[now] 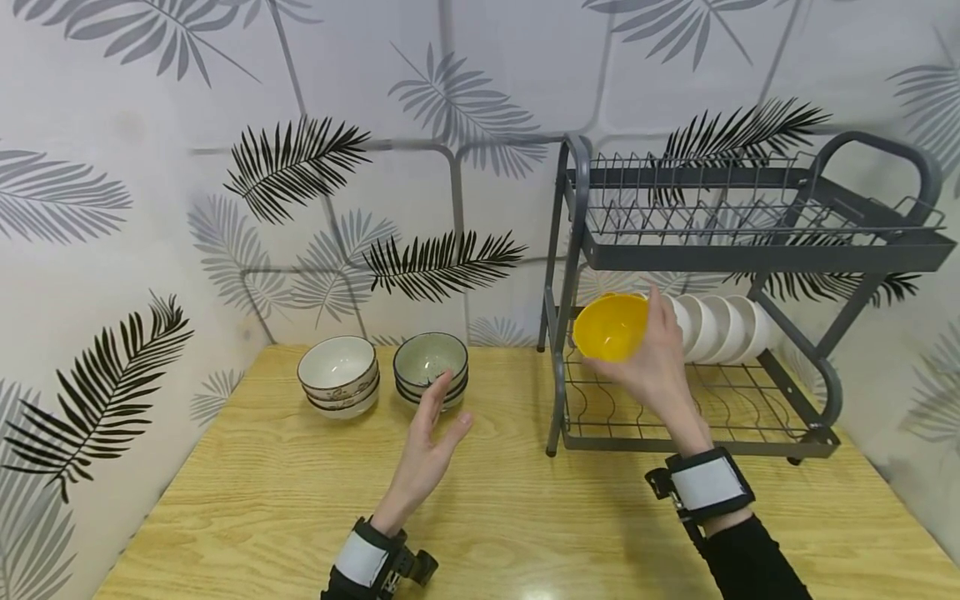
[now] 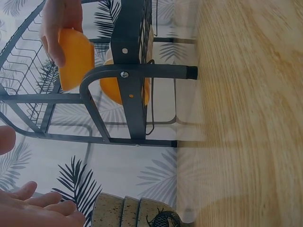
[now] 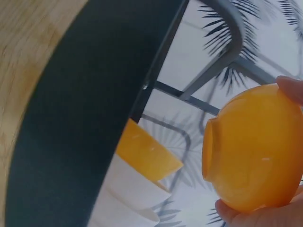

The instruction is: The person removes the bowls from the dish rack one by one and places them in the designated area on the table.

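My right hand [image 1: 652, 358] grips a yellow bowl [image 1: 609, 327] by its rim, thumb on one side and fingers on the other. The bowl is held up at the left part of the dish rack's lower tier, and its round foot shows in the right wrist view. Another yellow bowl [image 3: 147, 151] stands in the rack beside white bowls [image 1: 731, 329]. My left hand [image 1: 423, 458] holds nothing; its fingers are extended, thumb apart, just in front of a stack of green-grey bowls [image 1: 429, 360].
The grey two-tier dish rack [image 1: 765, 254] stands on the right of the wooden table [image 1: 495, 517]. Its upper tier [image 1: 720, 212] overhangs the lower wire shelf. A stack of white, brown-rimmed bowls [image 1: 337, 371] is at the left. The leaf-patterned wall [image 1: 480, 92] rises behind.
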{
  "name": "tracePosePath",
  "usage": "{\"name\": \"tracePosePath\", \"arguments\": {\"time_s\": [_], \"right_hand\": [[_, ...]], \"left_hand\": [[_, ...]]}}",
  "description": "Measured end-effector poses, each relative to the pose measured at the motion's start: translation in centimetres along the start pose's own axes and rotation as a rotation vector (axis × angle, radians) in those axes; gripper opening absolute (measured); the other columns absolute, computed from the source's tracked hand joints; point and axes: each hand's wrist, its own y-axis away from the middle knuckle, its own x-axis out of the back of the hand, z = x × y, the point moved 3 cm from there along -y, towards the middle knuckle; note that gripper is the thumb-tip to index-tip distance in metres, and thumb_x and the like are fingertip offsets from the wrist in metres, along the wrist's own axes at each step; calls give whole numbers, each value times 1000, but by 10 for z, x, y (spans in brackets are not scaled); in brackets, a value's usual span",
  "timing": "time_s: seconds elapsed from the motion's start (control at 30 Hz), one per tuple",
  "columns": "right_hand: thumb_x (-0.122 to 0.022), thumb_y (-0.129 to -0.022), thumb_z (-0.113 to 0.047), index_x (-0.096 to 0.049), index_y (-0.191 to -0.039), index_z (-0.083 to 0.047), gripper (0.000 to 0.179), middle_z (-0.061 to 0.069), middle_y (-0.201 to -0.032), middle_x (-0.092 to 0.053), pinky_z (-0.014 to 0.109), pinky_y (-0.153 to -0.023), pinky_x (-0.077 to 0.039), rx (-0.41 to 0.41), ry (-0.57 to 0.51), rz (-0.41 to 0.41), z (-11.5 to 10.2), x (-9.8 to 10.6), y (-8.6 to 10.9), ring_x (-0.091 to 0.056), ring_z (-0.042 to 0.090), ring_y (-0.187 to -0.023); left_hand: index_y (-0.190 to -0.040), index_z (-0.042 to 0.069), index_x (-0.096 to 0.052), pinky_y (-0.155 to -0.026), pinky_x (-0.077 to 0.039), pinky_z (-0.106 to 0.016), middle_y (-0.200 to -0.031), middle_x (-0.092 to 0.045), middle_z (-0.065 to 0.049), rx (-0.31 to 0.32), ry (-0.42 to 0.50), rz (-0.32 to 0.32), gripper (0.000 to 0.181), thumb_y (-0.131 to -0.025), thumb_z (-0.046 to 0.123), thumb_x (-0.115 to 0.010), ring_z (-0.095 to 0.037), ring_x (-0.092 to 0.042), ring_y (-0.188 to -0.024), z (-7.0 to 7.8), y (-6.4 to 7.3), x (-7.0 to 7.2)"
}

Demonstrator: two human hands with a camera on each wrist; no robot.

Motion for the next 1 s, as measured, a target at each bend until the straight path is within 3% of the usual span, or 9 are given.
{"name": "tracePosePath", "arguments": {"time_s": [0.2, 0.3, 0.47, 0.6, 0.7, 0.83, 1.0], "right_hand": [[-89, -60, -23, -5, -155, -7, 127, 29, -145, -30, 69, -90, -40, 107, -191, 17, -7, 0, 29, -39, 46, -120], [-88, -62, -21, -4, -155, -10, 125, 27, -143, -33, 64, -88, -44, 110, -288, -54, -12, -3, 43, -42, 42, -117], [-88, -64, -25, -2, -155, -13, 126, 26, -149, -28, 62, -90, -45, 64, -331, -215, -22, -9, 62, -43, 41, -119], [-88, -63, -25, -5, -156, -16, 124, 23, -149, -29, 60, -90, -47, 91, -354, -291, -27, -14, 73, -44, 39, -120], [-88, -63, -24, -6, -156, -17, 124, 24, -149, -30, 60, -90, -48, 117, -378, -328, -29, -17, 80, -44, 40, -120], [-88, -63, -21, -7, -155, -17, 123, 25, -148, -30, 59, -89, -48, 139, -429, -369, -28, -21, 88, -44, 40, -120], [-87, -64, -19, -8, -155, -14, 121, 24, -147, -33, 57, -88, -49, 179, -457, -405, -31, -24, 92, -45, 39, -120]], "left_hand": [[-150, 10, -26, -113, -17, -58, -154, -27, -10, -2, 11, -14, 59, -98, 16, -54, -24, -21, -141, 1, 2, -1], [-150, 10, -26, -113, -17, -59, -155, -27, -9, -13, 5, -37, 60, -98, 13, -55, -22, -21, -141, 7, 2, -4], [-151, 7, -25, -113, -18, -58, -155, -26, -10, -59, -30, -89, 62, -96, 3, -55, -24, -22, -140, 29, 5, -10], [-147, -3, -28, -109, -17, -66, -153, -27, -21, -141, -52, -144, 62, -92, -5, -56, -32, -22, -140, 54, 8, -15], [-143, -8, -31, -107, -20, -68, -150, -30, -25, -235, -81, -182, 62, -87, -12, -57, -35, -24, -138, 64, 10, -18], [-141, -6, -36, -107, -24, -66, -149, -34, -22, -354, -142, -234, 65, -80, -15, -58, -36, -25, -138, 57, 11, -23], [-141, 3, -41, -110, -24, -60, -148, -40, -14, -447, -284, -304, 70, -76, -8, -65, -33, -25, -139, 46, 13, -29]]}}
